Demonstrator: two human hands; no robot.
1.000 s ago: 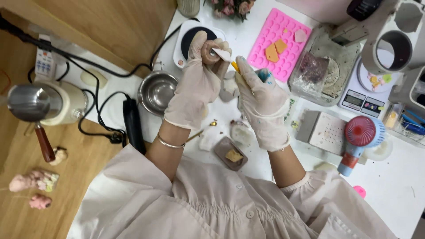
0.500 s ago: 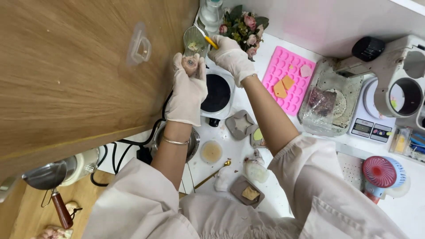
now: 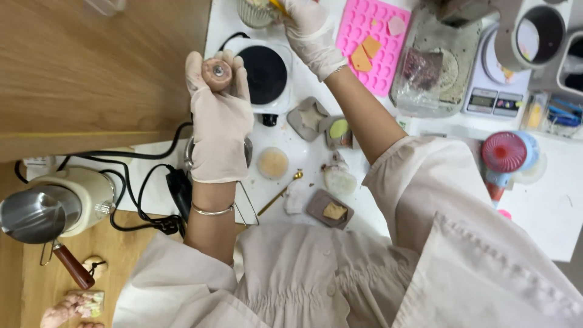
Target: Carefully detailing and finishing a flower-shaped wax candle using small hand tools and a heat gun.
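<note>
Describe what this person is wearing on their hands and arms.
Both the left hand and the right hand wear thin, whitish disposable gloves that end at the wrist. A slim silver bangle circles the left wrist. Loose cream sleeves of a gathered, buttoned garment are pushed up, leaving the forearms uncovered.

white worktop [image 3: 546,206] | wooden cabinet [image 3: 91,67] | wood floor [image 3: 24,285]

My left hand [image 3: 220,121] has dropped back from the small glass cup [image 3: 255,12] and now holds a round pinkish piece [image 3: 217,74] up over the counter [image 3: 546,206]. My right hand [image 3: 313,30] has stayed up at the cup, now at the top edge of view.
</note>
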